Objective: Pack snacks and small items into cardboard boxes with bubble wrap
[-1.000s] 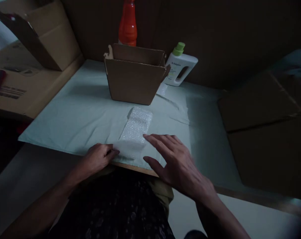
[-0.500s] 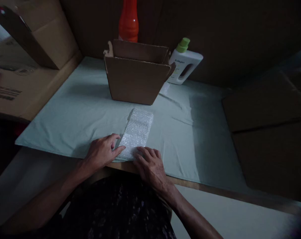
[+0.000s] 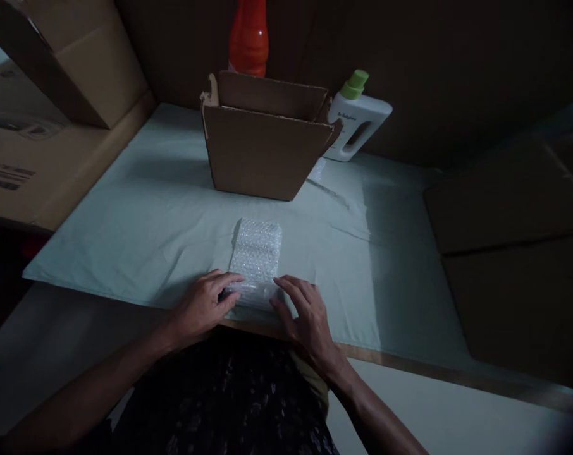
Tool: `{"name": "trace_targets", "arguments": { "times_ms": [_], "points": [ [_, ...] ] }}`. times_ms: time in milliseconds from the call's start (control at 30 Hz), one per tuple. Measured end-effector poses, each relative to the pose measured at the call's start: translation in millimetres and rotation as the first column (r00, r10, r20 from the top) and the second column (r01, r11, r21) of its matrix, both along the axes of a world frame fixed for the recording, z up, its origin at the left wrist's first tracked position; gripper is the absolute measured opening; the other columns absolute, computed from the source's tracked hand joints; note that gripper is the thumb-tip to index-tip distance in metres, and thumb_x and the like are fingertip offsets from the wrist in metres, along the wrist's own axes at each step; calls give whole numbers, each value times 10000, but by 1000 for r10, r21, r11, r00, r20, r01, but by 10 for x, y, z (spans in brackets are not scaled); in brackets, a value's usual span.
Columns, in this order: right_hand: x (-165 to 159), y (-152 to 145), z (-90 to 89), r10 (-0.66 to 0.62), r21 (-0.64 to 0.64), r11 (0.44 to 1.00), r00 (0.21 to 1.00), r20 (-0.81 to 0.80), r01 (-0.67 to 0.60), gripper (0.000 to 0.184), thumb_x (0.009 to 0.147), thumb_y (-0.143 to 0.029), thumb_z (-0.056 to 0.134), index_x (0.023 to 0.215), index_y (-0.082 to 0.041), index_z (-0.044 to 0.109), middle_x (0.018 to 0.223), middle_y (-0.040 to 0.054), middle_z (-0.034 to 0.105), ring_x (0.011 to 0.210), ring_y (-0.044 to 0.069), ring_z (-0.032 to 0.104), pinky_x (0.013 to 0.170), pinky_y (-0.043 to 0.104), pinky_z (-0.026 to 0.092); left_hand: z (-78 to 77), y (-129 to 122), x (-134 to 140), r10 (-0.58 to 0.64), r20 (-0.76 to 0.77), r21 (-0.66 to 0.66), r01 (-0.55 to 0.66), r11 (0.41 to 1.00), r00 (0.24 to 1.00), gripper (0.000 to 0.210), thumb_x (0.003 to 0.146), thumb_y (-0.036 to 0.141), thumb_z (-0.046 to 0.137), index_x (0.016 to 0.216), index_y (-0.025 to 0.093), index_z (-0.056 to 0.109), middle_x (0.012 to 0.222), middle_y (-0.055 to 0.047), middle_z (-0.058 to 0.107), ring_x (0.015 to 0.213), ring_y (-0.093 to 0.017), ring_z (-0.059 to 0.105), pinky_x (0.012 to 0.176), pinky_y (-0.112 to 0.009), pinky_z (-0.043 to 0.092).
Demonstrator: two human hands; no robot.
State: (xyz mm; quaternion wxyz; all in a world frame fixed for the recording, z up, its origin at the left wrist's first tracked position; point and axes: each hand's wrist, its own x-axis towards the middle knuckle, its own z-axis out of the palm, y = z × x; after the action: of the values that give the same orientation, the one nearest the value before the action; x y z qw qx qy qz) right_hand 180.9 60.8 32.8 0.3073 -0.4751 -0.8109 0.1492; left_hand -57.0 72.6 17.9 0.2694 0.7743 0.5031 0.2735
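Note:
A strip of clear bubble wrap (image 3: 257, 248) lies on the pale green cloth (image 3: 167, 208) near its front edge. The near end of the strip is folded over into a thick, shiny roll. My left hand (image 3: 205, 302) grips the left end of this fold between thumb and fingers. At the right end, my right hand (image 3: 305, 311) holds the fold the same way, thumb below and fingers above. Whether anything is wrapped inside the fold cannot be made out.
Beyond the bubble wrap stands an open cardboard box (image 3: 265, 151). Behind it are an orange bottle (image 3: 249, 41) and a white jug with a green cap (image 3: 355, 123). Larger cardboard boxes flank the cloth, one at left (image 3: 97, 69) and another at right (image 3: 514, 208).
The near end of the bubble wrap has been folded over, so the strip looks shorter and straighter. Both hands now hold the fold's ends; the right hand has shifted rightward.

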Motion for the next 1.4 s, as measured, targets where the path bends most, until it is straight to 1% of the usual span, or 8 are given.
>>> {"name": "trace_targets", "arguments": {
  "times_ms": [233, 433, 600, 733, 900, 1100, 1267, 1400],
  "points": [
    [-60, 131, -102, 184, 21, 981, 959, 217, -193, 248, 966, -237, 619, 1208, -186, 638, 1163, 100, 738, 1025, 267, 649, 865, 435, 455, -12, -18, 17, 60, -80, 262, -37, 964, 995, 346, 935, 244, 631, 1275, 182, 630, 1229, -120, 655, 1141, -253, 610, 992, -417, 527],
    [-6, 212, -67, 151, -190, 972, 987, 47, -140, 219, 1005, -210, 545, 1201, -210, 643, 1011, 64, 766, 887, 215, 691, 826, 387, 497, 19, 2, -36, -68, -4, 176, 68, 982, 998, 223, 961, 195, 597, 1174, 199, 663, 976, -49, 727, 948, -199, 631, 856, -358, 546],
    [-11, 211, -42, 84, 23, 996, 972, 219, -92, 335, 947, -297, 640, 1266, -194, 626, 1251, 145, 683, 1073, 286, 628, 869, 440, 473, -69, 225, 52, 61, -135, 247, -26, 969, 989, 235, 955, 219, 591, 1165, 148, 668, 986, -93, 712, 941, -245, 635, 851, -417, 561],
    [-64, 295, -81, 164, -19, 986, 947, 275, -165, 289, 951, -284, 649, 1223, -189, 651, 1169, 123, 733, 1021, 278, 650, 860, 443, 462, -58, 236, 53, 69, -88, 296, -40, 954, 994, 302, 938, 279, 628, 1213, 154, 648, 1143, -126, 671, 1072, -264, 612, 951, -444, 534],
    [-27, 397, -50, 123, -219, 971, 988, 95, -100, 248, 996, -253, 568, 1224, -209, 657, 1072, 74, 770, 918, 224, 686, 843, 391, 494, -24, 168, 17, -15, -1, 164, 15, 986, 1000, 307, 946, 220, 592, 1247, 162, 620, 1054, -75, 702, 997, -208, 627, 900, -369, 548],
    [19, 638, -88, -20, -105, 993, 947, 322, 57, 439, 937, -415, 651, 1295, -161, 638, 1377, 194, 624, 1194, 361, 586, 933, 521, 480, -72, 397, 163, 170, -190, 143, -144, 979, 967, 335, 906, 252, 614, 1230, 171, 640, 1110, -108, 685, 1062, -272, 612, 980, -467, 522],
    [19, 697, -214, 94, -110, 991, 970, 226, -71, 249, 914, -349, 684, 1094, -177, 677, 1364, 183, 631, 1281, 355, 554, 983, 541, 482, -45, 468, 213, 201, -168, 114, -183, 976, 965, 443, 822, 243, 646, 1256, 160, 615, 1261, -143, 639, 1186, -321, 566, 1056, -517, 476],
    [64, 574, -208, 195, -152, 969, 981, -20, -195, 158, 927, -262, 647, 1073, -206, 625, 1286, 144, 674, 1139, 269, 655, 923, 454, 529, 54, 407, 185, 112, 38, -107, -108, 988, 993, 512, 776, 186, 616, 1286, 161, 572, 1165, -96, 678, 1077, -247, 635, 955, -412, 536]
  ]
}}
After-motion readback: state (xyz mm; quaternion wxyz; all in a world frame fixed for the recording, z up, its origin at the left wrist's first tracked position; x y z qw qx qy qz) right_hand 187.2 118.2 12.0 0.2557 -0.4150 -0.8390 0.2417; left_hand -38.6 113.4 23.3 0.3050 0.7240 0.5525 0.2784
